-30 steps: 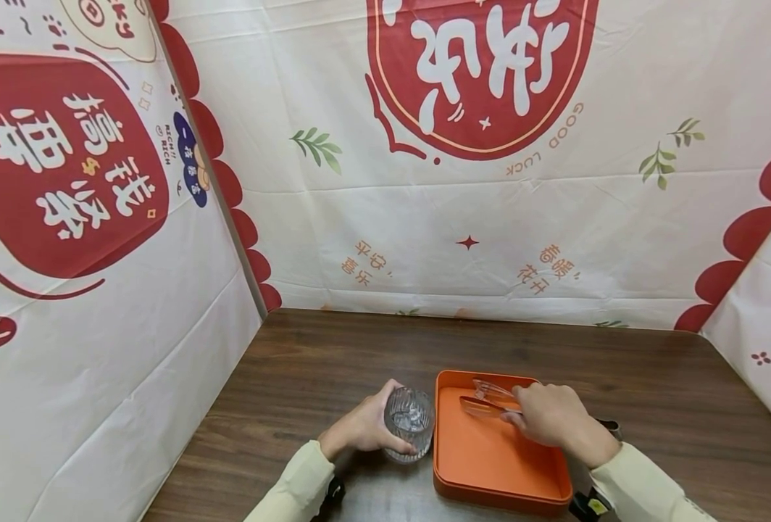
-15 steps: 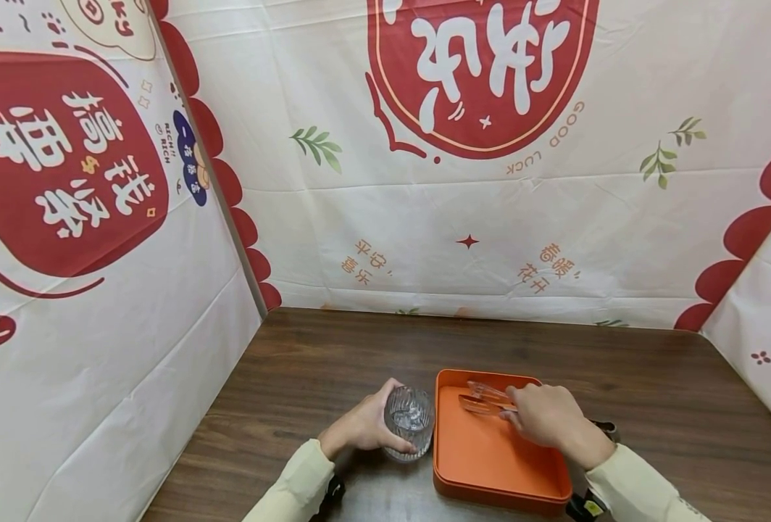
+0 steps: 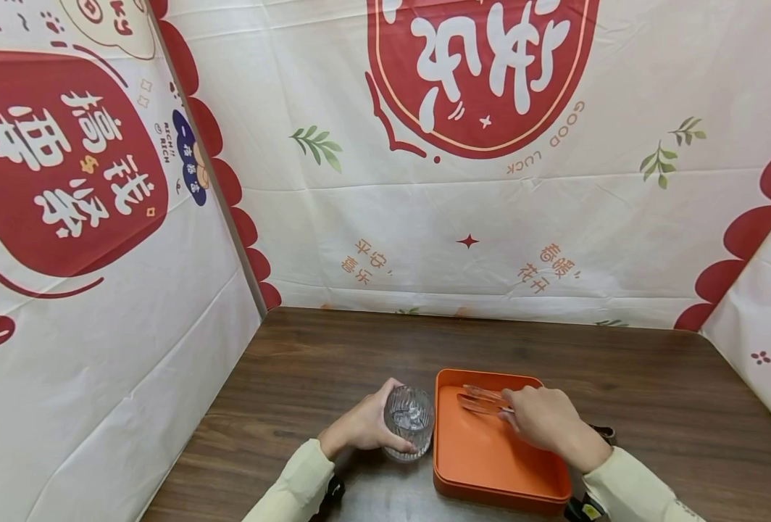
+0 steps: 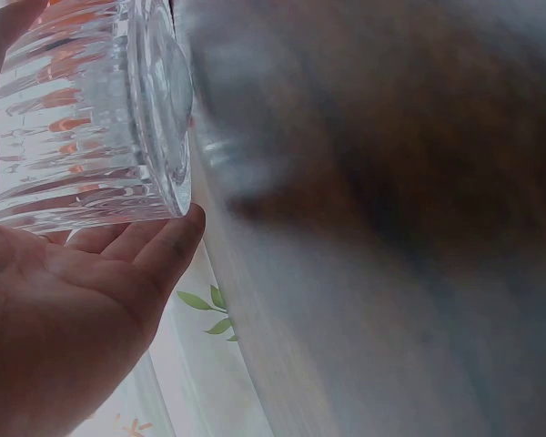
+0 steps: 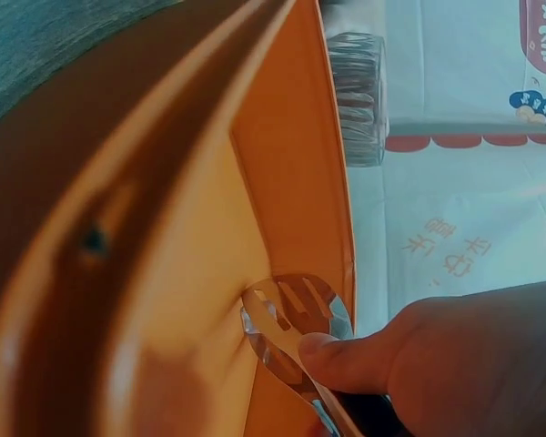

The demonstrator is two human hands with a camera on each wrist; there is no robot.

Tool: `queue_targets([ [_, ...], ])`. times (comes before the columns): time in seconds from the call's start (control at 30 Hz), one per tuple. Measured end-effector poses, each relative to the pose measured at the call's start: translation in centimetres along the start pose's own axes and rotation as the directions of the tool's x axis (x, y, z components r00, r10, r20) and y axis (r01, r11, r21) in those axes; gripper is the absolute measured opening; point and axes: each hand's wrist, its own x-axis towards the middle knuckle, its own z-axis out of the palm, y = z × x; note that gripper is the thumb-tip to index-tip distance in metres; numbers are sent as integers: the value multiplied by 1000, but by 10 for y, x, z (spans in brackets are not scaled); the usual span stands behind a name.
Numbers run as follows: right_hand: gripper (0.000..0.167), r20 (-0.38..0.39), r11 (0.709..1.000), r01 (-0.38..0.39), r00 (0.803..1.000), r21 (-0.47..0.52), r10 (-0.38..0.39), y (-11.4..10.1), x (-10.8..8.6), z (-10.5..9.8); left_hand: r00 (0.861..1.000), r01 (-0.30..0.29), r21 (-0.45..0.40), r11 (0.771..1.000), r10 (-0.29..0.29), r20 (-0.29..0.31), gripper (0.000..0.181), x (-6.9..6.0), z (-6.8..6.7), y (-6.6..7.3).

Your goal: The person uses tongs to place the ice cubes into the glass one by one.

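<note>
In the head view my left hand [image 3: 362,424] holds a clear ribbed glass [image 3: 410,417] just left of the orange tray, its thumb on the near side. Whether anything lies inside the glass is hard to tell. In the left wrist view the fingers [image 4: 168,246] reach along the glass [image 4: 91,118] near its base. Over the orange tray [image 3: 470,475], my right hand [image 3: 545,417] grips a pair of tongs [image 3: 483,401]. Their two ends point left, a small gap apart, inside the tray's far half. A shiny slotted end of the tongs [image 5: 300,309] shows in the right wrist view.
A dark wood-grain table [image 3: 333,348] carries everything. The tray's raised rim [image 3: 436,435] stands close beside the glass. White printed cloth [image 3: 333,217] hangs behind the table, with another sheet [image 3: 131,348] along the left.
My right hand has shifted slightly left with the tongs, and their ends have drawn closer together. My left hand and the glass have stayed in place.
</note>
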Motion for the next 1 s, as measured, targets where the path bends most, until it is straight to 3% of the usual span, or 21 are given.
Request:
queue_targets([
  [1.0, 15, 60, 994, -45, 997, 100, 39, -7, 1, 1, 1000, 12, 21, 1000, -12, -8, 86, 0, 1, -1],
])
